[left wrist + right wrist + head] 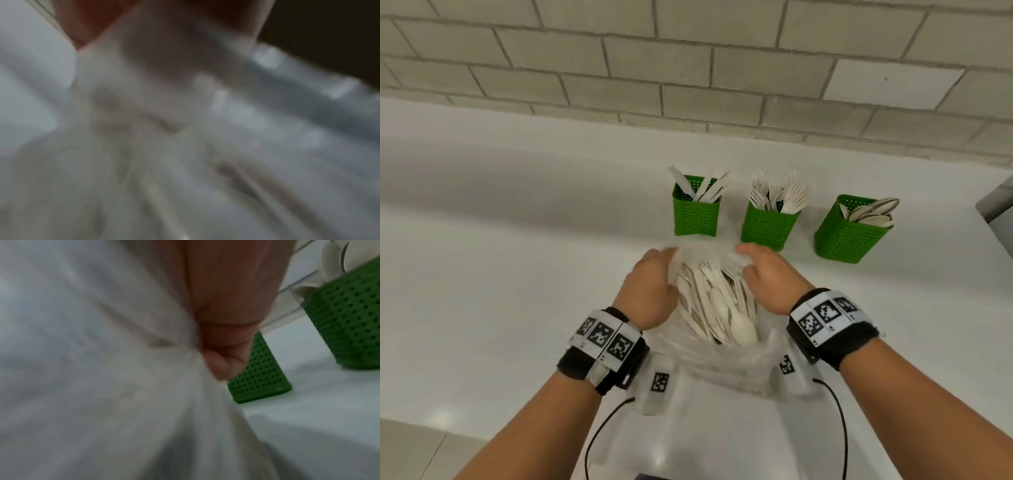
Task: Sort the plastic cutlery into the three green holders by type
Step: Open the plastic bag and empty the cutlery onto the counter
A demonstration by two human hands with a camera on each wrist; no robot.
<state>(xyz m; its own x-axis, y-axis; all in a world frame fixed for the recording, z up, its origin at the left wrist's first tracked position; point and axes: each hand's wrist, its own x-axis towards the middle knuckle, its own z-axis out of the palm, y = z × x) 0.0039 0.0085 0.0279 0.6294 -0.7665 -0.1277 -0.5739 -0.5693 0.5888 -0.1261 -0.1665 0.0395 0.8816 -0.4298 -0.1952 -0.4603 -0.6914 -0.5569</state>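
A clear plastic bag (722, 359) of white cutlery (717, 305) lies on the white counter in front of me. My left hand (650, 281) grips the bag's far left edge, and my right hand (763, 270) grips its far right edge, the mouth spread between them. Behind stand three green holders: the left holder (695, 216) with knives, the middle holder (768, 224) with forks, the right holder (849, 233) with spoons. The right wrist view shows my fingers (222, 363) pinching the bag film (123, 386) near two holders. The left wrist view is a blur of bag film (185, 146).
The white counter (517, 274) runs left and right, backed by a grey brick wall (688, 68). A grey object (996, 202) sits at the far right edge. Cables (599, 435) hang from my wristbands near the counter's front edge.
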